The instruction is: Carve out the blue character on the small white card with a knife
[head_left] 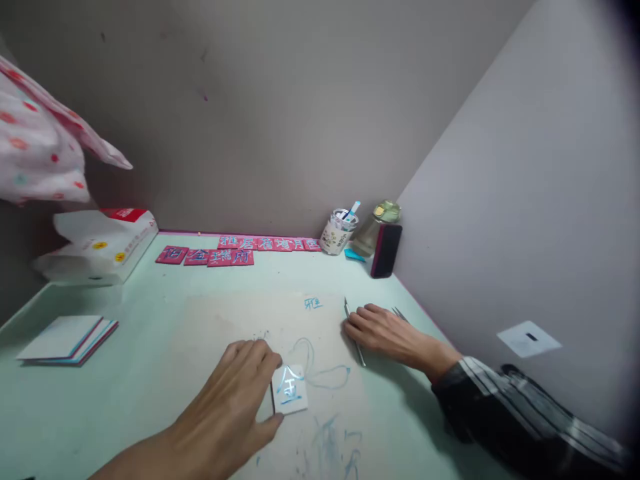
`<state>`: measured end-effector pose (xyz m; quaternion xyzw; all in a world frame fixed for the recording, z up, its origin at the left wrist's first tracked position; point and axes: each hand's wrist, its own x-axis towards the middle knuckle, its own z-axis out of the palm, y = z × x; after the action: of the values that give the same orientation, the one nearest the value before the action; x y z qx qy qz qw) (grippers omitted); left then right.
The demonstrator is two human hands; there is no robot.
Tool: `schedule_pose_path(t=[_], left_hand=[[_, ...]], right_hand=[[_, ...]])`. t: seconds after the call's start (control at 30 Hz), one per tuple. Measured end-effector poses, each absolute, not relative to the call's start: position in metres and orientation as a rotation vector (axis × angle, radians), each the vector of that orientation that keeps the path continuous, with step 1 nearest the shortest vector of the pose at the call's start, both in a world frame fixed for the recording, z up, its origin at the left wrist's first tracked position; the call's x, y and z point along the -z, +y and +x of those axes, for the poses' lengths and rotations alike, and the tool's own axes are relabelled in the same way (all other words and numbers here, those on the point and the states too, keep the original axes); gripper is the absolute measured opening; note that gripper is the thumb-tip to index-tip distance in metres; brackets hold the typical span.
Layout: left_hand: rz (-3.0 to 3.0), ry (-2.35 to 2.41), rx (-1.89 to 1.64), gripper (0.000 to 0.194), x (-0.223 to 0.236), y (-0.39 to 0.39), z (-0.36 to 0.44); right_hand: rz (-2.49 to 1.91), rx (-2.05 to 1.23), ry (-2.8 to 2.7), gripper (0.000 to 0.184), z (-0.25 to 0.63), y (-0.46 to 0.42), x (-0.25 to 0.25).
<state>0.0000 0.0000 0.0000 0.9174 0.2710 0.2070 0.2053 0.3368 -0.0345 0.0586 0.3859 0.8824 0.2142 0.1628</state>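
Note:
My left hand [235, 393] rests on a pale work mat [225, 320], fingers and thumb closed around the left edge of a small white square tile [291, 390] with a blue character on it. My right hand [385, 330] lies flat on the table to the right, fingers stretched out over a thin metal tool [356, 337]; another metal tool [400, 313] lies just behind it. Blue marks and a looping blue line [320, 370] cover the mat near the tile.
Red tiles with blue characters [235, 250] line the back of the mint-green table [125, 380]. A cup of tools [339, 231], a jar [377, 227] and a dark phone [386, 250] stand at the back right. White box [100, 243] and stacked sheets [67, 339] at left.

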Motion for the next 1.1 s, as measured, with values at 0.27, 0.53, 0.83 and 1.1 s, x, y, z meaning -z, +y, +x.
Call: schedule_pose_path(t=[0.27,0.53,0.83,1.1], left_hand=[[2.509,0.76,-0.693,0.049,0.02,0.004,-0.003],[2.481,0.78,-0.761,0.05,0.024,0.006,0.001],[2.406,0.852,-0.758,0.055,0.033,0.007,-0.005],[2.385,0.86,-0.726,0.056,0.034,0.008,-0.005]], right_hand=[[1.958,-0.631,2.901,0.015,0.305,-0.075,-0.069],[2.705,1.593,2.711,0.015,0.212,-0.087,-0.055],[2.934,1.989,2.266,0.015,0.196,-0.077,-0.019],[2.901,2.005,2.239,0.017,0.195,-0.068,-0.024]])
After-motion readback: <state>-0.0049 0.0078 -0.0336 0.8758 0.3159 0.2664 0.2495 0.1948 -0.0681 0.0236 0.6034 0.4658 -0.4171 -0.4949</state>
